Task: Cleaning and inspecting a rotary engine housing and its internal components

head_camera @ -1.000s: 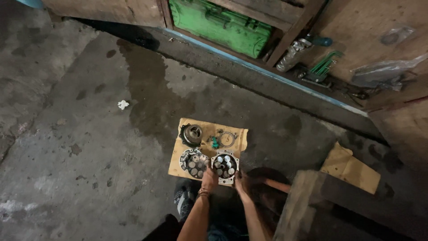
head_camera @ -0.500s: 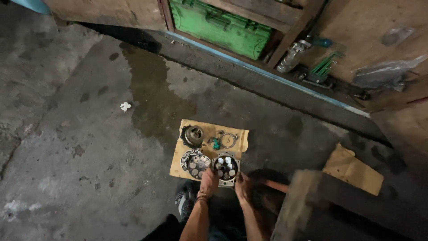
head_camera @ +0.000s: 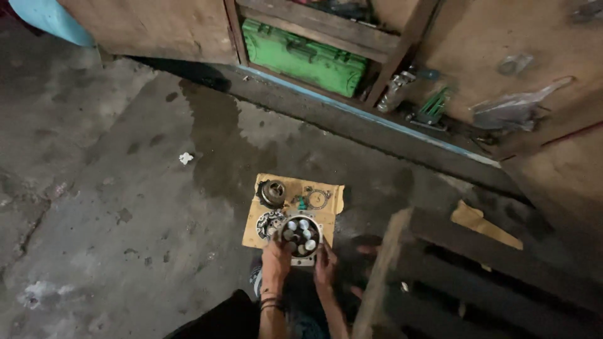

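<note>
A round metal cylinder block (head_camera: 300, 236) with several shiny pistons in its bores sits at the near edge of a brown cardboard sheet (head_camera: 336, 196) on the concrete floor. My left hand (head_camera: 276, 261) grips its left side and my right hand (head_camera: 325, 265) grips its right side. To the left of the block lies a flat round plate with holes (head_camera: 269, 221). Behind it stands a dark round metal housing (head_camera: 272, 192). A thin gasket ring (head_camera: 318, 199) and a small green part (head_camera: 301, 203) lie at the back of the cardboard.
A green case (head_camera: 303, 58) stands on a low wooden shelf at the back. Metal tools (head_camera: 397, 90) and a green clamp-like tool (head_camera: 433, 107) lie on the ledge. A dark wooden pallet (head_camera: 440, 276) is at my right. A paper scrap (head_camera: 186, 158) lies on the floor.
The view has shifted slightly; both hands stay on the cylinder block, with the right hand now closer against its side.
</note>
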